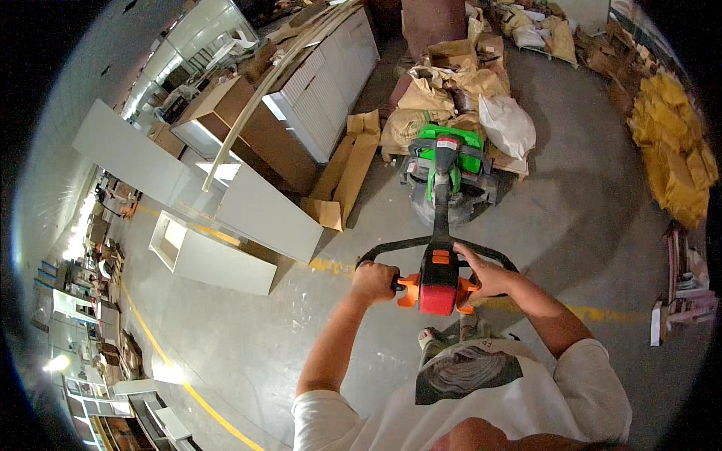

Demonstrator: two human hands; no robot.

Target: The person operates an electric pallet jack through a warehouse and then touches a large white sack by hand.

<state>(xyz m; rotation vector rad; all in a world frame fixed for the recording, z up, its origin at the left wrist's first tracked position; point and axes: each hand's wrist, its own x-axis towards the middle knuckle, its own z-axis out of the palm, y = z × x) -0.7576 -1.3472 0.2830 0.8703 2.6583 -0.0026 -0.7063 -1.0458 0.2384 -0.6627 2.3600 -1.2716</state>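
Observation:
An electric pallet truck (452, 180), green and black, stands ahead of me, its long tiller rising toward my body. The tiller head (438, 278) is black and red with orange buttons and orange side levers, inside a black loop handle. My left hand (374, 283) is closed round the left grip of this handle. My right hand (487, 276) holds the right side of the tiller head, its upper fingers stretched along the black housing and its lower ones partly hidden. Beyond the truck's body lies a pallet (514, 164) loaded with brown and white sacks (508, 124).
At the left, white panels (267, 214), an opened cardboard box (352, 169) and ribbed white cabinets (323, 83) stand close by. Yellow sacking (671, 146) is heaped at the right. Yellow lines (177, 368) cross the grey floor. More sacks (556, 37) lie farther back.

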